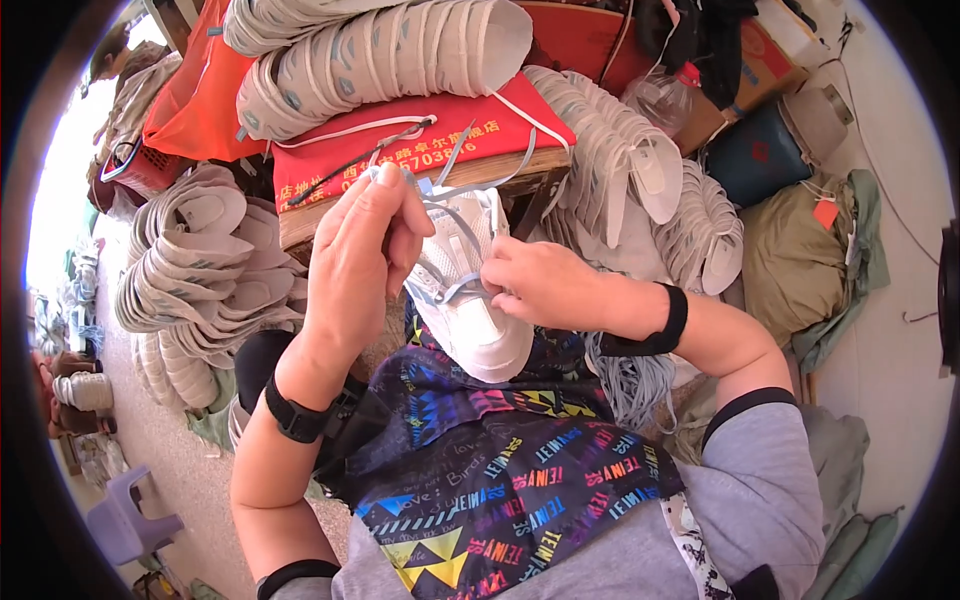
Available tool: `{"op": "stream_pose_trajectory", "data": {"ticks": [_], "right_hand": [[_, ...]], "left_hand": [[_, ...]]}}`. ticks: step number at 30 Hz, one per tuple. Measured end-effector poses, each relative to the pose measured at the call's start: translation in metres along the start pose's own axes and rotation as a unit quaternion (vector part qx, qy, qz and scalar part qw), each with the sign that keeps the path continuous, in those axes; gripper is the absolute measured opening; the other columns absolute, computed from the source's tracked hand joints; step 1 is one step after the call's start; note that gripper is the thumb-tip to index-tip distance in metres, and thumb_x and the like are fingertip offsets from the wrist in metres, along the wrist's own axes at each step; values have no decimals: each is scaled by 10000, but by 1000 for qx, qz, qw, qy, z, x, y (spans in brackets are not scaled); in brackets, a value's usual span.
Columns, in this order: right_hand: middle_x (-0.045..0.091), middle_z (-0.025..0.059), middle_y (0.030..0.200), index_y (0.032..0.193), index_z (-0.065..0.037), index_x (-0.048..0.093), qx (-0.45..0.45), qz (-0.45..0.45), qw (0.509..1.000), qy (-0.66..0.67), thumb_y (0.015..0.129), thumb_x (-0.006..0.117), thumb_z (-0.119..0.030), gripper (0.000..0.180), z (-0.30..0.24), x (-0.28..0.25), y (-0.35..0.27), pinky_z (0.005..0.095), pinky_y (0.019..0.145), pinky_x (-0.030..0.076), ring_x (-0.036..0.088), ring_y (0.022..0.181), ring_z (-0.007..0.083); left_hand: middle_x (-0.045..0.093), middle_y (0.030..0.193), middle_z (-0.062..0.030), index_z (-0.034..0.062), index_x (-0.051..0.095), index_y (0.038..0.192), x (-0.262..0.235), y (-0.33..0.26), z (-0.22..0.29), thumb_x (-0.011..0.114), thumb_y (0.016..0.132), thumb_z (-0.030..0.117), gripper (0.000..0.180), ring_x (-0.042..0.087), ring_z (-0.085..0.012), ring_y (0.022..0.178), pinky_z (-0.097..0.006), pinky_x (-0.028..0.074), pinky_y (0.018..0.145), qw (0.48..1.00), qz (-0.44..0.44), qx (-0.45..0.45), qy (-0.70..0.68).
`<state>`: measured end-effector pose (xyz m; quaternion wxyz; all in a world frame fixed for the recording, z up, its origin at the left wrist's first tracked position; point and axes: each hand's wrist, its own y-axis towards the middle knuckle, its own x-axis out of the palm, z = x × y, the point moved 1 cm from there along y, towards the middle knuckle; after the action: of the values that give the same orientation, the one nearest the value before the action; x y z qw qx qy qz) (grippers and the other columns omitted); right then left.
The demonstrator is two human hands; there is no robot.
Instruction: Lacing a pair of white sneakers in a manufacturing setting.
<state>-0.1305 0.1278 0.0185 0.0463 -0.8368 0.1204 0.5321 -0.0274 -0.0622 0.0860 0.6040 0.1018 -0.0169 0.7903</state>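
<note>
At the far left, a small purple plastic stool (125,520) is seen on the floor, and above it a large fanned stack of white shoe uppers (200,275) is piled. The left hand (355,255) is raised, its fingers pinched together on the grey lace (440,200), which is pulled taut upward from the shoe. A black band (295,420) is worn on that wrist. The white sneaker (465,290) is propped on the lap, over a dark apron with coloured print (500,480), toe toward the person. The right hand (535,280) is laid on the sneaker's laced front, fingertips closed on a lace crossing. Further right, a bundle of grey laces (630,380) hangs beside the knee, and more white uppers (640,180) are stacked behind.
</note>
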Motion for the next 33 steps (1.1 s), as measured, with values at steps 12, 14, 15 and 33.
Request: {"op": "stream_pose_trajectory", "data": {"ticks": [12, 14, 15, 33], "right_hand": [[508, 56, 749, 849, -35, 618, 144, 133, 971, 136, 830, 675, -156, 135, 30, -2, 3, 316, 590, 440, 522, 640, 172], [517, 65, 759, 861, -34, 618, 127, 145, 964, 184, 844, 670, -145, 123, 17, -8, 2, 322, 592, 445, 535, 646, 190], [526, 75, 768, 872, -33, 619, 113, 161, 954, 228, 858, 665, -134, 112, 10, -12, -1, 328, 594, 449, 547, 653, 208], [564, 6, 725, 1186, 13, 529, 61, 135, 713, 685, 945, 574, -122, 280, 3, -44, 57, 288, 666, 484, 565, 644, 114]], "left_hand": [[371, 512, 13, 38, 523, 730, 8, -2, 27, 374, 1044, 312, 442, 302, -59, 439, -223, 244, 440, 1000, 12, 24, 14], [342, 519, 21, 58, 473, 687, 12, -5, 39, 365, 1043, 292, 440, 272, -65, 428, -228, 234, 436, 988, 8, 31, -153], [342, 519, 21, 58, 473, 687, 15, -6, 46, 365, 1043, 292, 440, 272, -65, 428, -228, 234, 436, 988, 5, 31, -153], [571, 865, -31, 6, 567, 1020, -58, 9, 14, 508, 989, 139, 149, 406, -50, 572, -210, 342, 515, 932, 122, 84, -332]]}}
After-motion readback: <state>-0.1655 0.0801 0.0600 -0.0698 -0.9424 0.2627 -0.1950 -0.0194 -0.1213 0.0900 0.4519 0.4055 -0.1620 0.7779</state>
